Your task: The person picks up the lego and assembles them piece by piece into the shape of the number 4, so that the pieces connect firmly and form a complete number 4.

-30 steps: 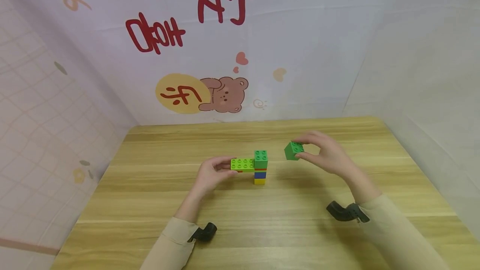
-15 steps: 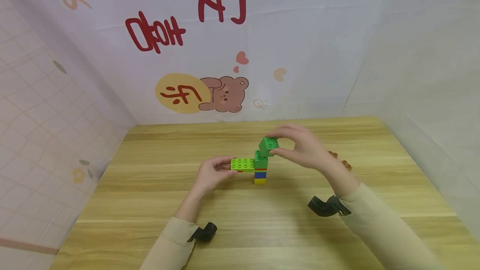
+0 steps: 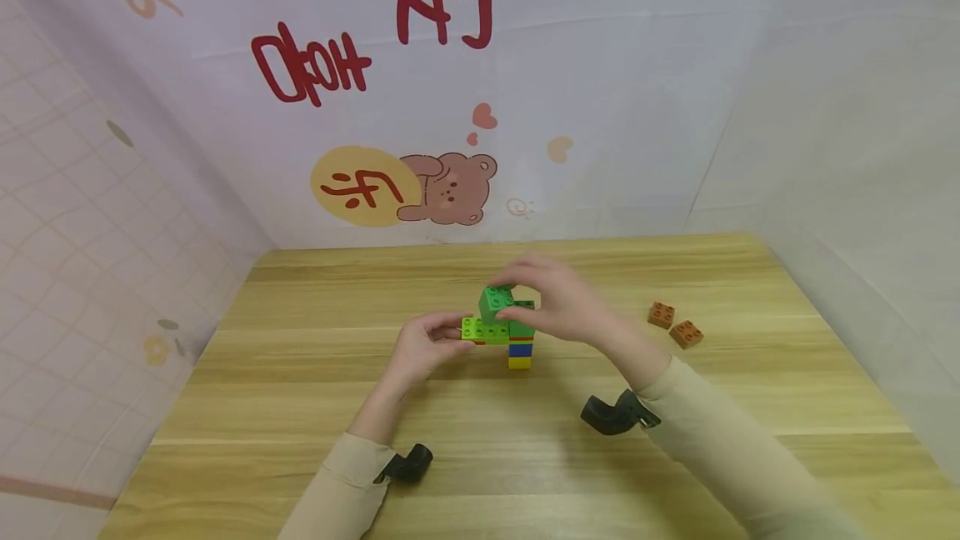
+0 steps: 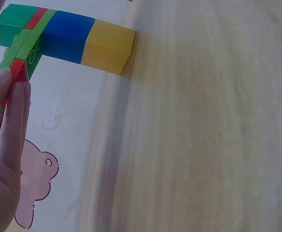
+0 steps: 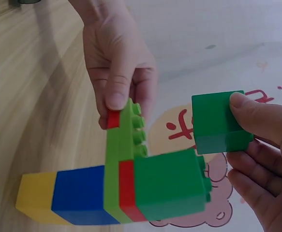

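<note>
Yellow (image 4: 108, 44), blue (image 4: 69, 36) and lime green (image 5: 116, 145) toy building bricks form a small upright tower. A red layer (image 5: 127, 188) and a green brick (image 5: 167, 180) top it. From its middle the long lime brick juts out to the left. At that free end, my left hand (image 3: 422, 350) grips the lime brick and a red piece (image 5: 113, 119) under it, between thumb and fingers. My right hand (image 3: 558, 300) pinches a second green brick (image 5: 213, 118) above the lime brick's bare studs; a gap shows between them in the right wrist view.
Two small brown bricks (image 3: 662, 314) lie on the wooden table (image 3: 375, 273) to the right of the tower. A printed white cloth (image 3: 637, 107) stands behind the table and along its sides.
My right hand has carried the green brick leftward, past the tower's top, to over the lime brick. The two brown bricks have come into sight behind it. My left hand stays put.
</note>
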The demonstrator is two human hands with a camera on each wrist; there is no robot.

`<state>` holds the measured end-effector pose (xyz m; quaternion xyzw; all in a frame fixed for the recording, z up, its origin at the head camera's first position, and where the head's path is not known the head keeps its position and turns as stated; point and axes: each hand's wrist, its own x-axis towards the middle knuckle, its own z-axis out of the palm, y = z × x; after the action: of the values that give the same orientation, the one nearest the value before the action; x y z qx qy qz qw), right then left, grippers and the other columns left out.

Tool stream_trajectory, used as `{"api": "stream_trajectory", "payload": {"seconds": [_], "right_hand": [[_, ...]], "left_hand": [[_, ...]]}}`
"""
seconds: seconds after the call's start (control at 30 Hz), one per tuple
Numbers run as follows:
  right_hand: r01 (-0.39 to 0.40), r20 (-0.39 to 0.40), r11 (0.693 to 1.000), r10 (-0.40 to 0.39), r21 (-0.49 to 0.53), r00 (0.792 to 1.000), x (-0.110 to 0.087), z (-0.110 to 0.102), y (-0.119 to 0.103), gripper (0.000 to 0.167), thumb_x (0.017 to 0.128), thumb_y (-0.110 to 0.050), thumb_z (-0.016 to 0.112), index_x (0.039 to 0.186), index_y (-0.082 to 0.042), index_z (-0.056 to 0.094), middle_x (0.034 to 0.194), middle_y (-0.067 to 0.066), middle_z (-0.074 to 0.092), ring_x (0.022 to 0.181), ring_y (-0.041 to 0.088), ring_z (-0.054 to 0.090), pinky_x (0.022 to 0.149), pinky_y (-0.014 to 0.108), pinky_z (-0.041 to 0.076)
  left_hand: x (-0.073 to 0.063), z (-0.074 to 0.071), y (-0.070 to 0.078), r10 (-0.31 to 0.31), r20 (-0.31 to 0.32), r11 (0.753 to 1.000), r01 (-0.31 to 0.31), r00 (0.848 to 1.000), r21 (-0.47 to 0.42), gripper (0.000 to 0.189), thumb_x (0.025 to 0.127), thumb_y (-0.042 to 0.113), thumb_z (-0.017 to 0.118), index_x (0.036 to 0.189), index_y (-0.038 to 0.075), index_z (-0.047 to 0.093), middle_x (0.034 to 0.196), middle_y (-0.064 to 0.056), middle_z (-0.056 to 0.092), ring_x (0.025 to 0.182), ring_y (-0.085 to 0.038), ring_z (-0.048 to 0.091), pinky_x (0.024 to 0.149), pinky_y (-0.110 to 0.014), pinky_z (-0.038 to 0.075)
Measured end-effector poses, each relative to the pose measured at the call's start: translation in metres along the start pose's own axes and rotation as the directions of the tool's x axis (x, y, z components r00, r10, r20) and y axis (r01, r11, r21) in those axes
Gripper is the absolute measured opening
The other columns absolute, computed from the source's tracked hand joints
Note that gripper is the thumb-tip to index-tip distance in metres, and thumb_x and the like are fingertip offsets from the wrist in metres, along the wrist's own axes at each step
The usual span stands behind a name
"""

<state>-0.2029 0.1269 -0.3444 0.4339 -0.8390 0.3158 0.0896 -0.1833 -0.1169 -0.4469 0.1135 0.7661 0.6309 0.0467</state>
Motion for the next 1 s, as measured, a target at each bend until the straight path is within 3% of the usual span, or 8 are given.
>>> {"api": "stream_trajectory", "payload": {"seconds": [0.23,0.5,0.77,1.0], "right_hand": [[0.063,0.011,0.997,-0.063,-0.045,0.998,0.006,0.017,0.0,0.036,0.082,-0.019,0.084,0.114,-0.01,0.072,0.109,0.001,0.067,0.099,0.016,0.061,0.083,0.031,0.051],[0.05,0.047,0.994,-0.046,-0.092,0.998,0.011,0.03,-0.001,0.034,0.084,-0.024,0.082,0.113,-0.01,0.071,0.107,0.001,0.067,0.098,0.015,0.061,0.083,0.028,0.051],[0.014,0.059,0.992,-0.007,-0.124,0.998,0.014,0.039,0.002,0.034,0.084,-0.028,0.082,0.112,-0.011,0.072,0.106,0.0,0.068,0.097,0.014,0.062,0.082,0.027,0.051],[0.005,0.057,0.991,0.003,-0.137,0.998,0.016,0.042,0.003,0.034,0.084,-0.029,0.082,0.11,-0.009,0.072,0.105,0.0,0.068,0.096,0.015,0.063,0.082,0.028,0.051]], "left_hand": [[-0.001,-0.001,0.002,0.007,0.023,1.0,-0.007,1.0,-0.016,0.045,0.082,-0.001,0.079,0.125,0.002,0.067,0.111,-0.014,0.069,0.097,-0.031,0.067,0.079,-0.03,0.057],[-0.002,-0.002,0.004,-0.015,0.047,0.999,0.017,0.999,-0.042,0.044,0.085,-0.003,0.074,0.128,-0.004,0.063,0.114,-0.016,0.067,0.1,-0.035,0.065,0.08,-0.031,0.056],[-0.013,-0.001,0.032,-0.023,0.053,0.999,0.025,0.998,-0.026,0.041,0.085,-0.005,0.073,0.125,-0.006,0.063,0.114,-0.016,0.067,0.099,-0.034,0.065,0.08,-0.03,0.056],[-0.015,0.0,0.036,-0.024,0.046,0.999,0.025,0.999,-0.029,0.039,0.085,-0.006,0.073,0.122,-0.008,0.064,0.111,-0.016,0.068,0.098,-0.033,0.065,0.08,-0.029,0.056]]}}
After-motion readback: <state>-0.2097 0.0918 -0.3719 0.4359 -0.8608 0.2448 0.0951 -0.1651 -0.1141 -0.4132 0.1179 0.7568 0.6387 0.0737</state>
